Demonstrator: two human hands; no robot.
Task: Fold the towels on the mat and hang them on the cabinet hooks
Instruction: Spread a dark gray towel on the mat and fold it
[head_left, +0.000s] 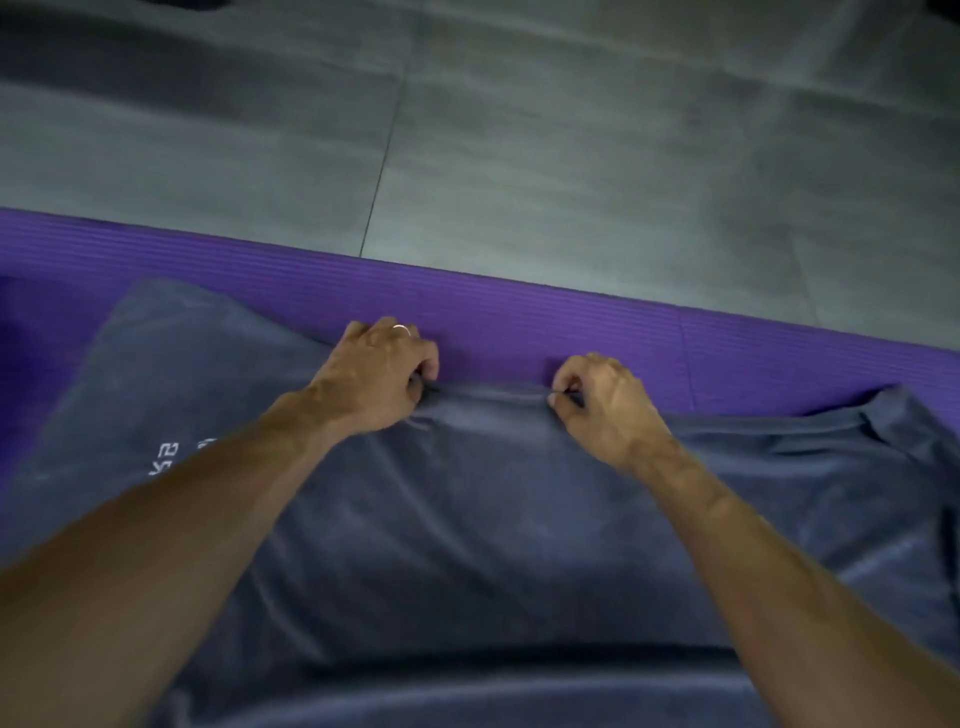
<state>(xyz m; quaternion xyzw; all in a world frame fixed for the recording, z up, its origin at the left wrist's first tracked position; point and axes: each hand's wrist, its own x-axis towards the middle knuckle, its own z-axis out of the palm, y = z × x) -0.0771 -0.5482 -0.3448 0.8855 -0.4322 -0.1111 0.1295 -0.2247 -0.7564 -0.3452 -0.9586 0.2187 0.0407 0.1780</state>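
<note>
A: Pinching the far edge of the towel (467, 519), both hands work side by side. The left hand (376, 371) has its fingers curled under and its thumb closed against them on the hem; a ring (401, 327) shows on one finger. The right hand (602, 402) grips the same hem just beside it, thumb and forefinger nipped together, the other fingers tucked. Neither hand is open.

B: Where does the towel lie?

A: It is spread dark grey over the purple mat (519, 306), running from beneath both forearms out past each hand to either side. A strip of bare mat shows beyond the knuckles, and the grey tiled floor (571, 156) beyond that. White lettering (171, 457) sits on the cloth outboard of the left wrist.

B: What could go wrong from here?

A: The two grips sit close together near the middle of the edge, so the outer corners hang free. If the edge is drawn towards the body, those corners would likely lag and the fold would come out skewed. The pinches also look shallow; thick cloth could slip from them. The wrinkles below the right forearm may be trapped inside the fold.

B: And the pose of the arms?

A: Both forearms reach forward, bare, converging towards the hem, with wrists low over the cloth and knuckles uppermost. The cabinet hooks are not in view.
</note>
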